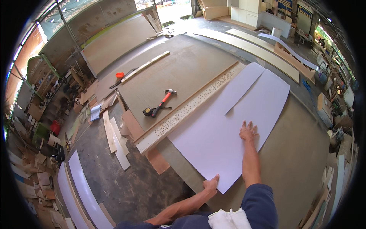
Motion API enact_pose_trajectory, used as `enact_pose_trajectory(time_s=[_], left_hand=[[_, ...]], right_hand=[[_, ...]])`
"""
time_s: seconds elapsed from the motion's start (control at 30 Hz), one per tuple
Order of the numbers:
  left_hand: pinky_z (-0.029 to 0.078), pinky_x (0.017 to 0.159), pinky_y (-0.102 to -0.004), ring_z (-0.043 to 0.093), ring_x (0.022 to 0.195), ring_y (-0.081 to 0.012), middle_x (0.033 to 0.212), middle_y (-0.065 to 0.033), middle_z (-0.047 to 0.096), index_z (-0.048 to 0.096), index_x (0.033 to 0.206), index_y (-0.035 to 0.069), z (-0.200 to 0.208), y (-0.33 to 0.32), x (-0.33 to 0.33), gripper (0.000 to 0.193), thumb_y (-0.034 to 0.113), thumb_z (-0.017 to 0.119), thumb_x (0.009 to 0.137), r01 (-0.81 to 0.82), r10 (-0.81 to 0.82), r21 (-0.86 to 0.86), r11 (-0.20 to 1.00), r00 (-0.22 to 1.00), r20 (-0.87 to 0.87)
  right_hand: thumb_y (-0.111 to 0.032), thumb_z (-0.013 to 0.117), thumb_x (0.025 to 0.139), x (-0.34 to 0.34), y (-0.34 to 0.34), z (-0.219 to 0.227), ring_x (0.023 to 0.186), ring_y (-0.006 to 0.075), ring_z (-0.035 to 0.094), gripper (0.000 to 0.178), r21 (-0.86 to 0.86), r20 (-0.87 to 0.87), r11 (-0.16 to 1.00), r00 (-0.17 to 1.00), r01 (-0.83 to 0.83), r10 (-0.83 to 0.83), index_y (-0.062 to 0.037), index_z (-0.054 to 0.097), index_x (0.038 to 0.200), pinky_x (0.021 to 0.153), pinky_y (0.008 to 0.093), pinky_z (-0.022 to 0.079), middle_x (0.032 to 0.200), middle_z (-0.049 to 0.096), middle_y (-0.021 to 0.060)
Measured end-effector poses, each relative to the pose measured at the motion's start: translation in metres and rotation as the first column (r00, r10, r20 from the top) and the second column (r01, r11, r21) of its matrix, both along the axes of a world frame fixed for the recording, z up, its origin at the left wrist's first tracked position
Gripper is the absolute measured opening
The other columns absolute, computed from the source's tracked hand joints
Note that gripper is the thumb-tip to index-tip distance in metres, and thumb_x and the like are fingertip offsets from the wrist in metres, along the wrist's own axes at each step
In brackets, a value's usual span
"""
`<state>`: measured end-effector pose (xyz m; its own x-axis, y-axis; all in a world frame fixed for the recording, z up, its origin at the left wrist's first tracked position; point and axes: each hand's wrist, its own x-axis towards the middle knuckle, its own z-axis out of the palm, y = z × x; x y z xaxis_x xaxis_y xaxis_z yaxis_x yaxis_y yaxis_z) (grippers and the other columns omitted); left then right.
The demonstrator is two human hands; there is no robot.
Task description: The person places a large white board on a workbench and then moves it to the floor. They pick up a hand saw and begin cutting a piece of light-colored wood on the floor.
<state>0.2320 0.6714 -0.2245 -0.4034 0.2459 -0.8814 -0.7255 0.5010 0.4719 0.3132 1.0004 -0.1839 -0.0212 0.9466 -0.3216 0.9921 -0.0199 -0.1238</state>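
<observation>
A large white sheet [202, 137], thin and smooth like laminate, lies on the brown board-topped work surface [297, 141]. A long slit runs into it from its far edge. My right hand [248, 131] rests flat on the sheet with its fingers spread, near the right edge. At the sheet's near left edge, my left hand [210, 184] is closed on the border, its thumb on top; the other fingers are mostly hidden. Along the sheet's far left side runs a pale speckled strip of board [190, 110].
Beyond the strip lie a red-handled hammer [163, 102], a black tape measure [148, 111] and an orange tool [119, 75]. Offcuts [114, 133] and white strips [85, 183] lie at left. Long boards [251, 49] lie far right; a big panel [118, 42] leans at the back.
</observation>
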Motion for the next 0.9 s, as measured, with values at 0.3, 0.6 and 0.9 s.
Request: enact_pose_trajectory(time_s=[0.3, 0.6, 0.9], left_hand=[[0.052, 0.051, -0.0336, 0.066, 0.071, -0.0208, 0.099, -0.0149, 0.065, 0.058, 0.105, -0.009, 0.028, -0.012, -0.015, 0.039, 0.021, 0.073, 0.086, 0.352, -0.357, -0.09, 0.932, 0.932, -0.058], [0.052, 0.057, -0.0357, 0.064, 0.065, -0.0189, 0.083, -0.0079, 0.065, 0.06, 0.102, -0.002, 0.004, -0.041, -0.025, 0.028, 0.023, 0.064, 0.09, 0.584, -0.544, 0.208, 0.785, 0.81, -0.22], [0.04, 0.102, -0.0482, 0.049, 0.12, -0.0366, 0.13, -0.0188, 0.05, 0.051, 0.128, 0.008, 0.106, 0.054, -0.29, 0.06, 0.017, 0.073, 0.073, 0.797, -0.16, -0.553, -0.245, -0.596, -0.787]], right_hand=[[-0.057, 0.087, 0.05, -0.07, -0.231, 0.059, 0.142, 0.0563, 0.005, 0.134, -0.302, -0.012, 0.909, 0.955, -0.287, 0.297, -0.0248, 0.012, 0.156, 0.097, 0.08, 0.026, 0.161, 0.0, 0.0203], [-0.044, 0.096, 0.044, -0.091, -0.257, 0.055, 0.135, 0.0656, 0.007, 0.141, -0.246, -0.004, 0.936, 0.966, -0.252, 0.259, -0.0082, 0.015, 0.153, 0.089, 0.0857, 0.027, 0.156, 0.001, 0.0315], [-0.048, 0.093, 0.044, -0.095, -0.257, 0.06, 0.135, 0.065, 0.009, 0.144, -0.235, 0.023, 0.922, 0.947, -0.306, 0.32, -0.0042, 0.011, 0.153, 0.088, 0.0809, 0.036, 0.155, 0.001, 0.0344]])
